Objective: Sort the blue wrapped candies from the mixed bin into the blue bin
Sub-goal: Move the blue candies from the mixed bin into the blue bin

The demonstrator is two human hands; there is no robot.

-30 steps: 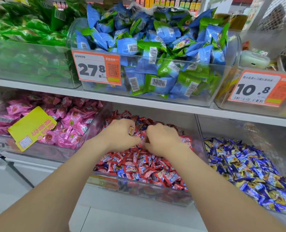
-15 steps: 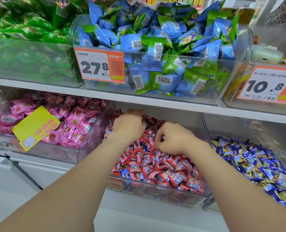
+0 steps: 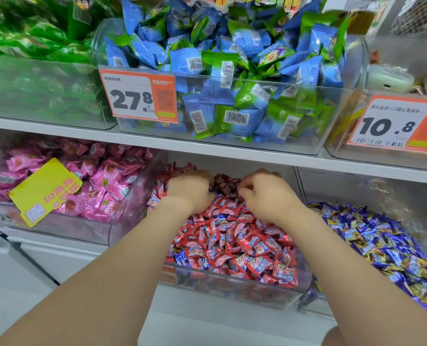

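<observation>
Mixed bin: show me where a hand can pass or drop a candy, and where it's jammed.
Free: the blue bin's rear, behind its blue candies and under the shelf; a narrow slot between the right hand and the mixed bin's right wall. Crowded: red candies heap to the front lip; the left hand and right hand fill the back.
</observation>
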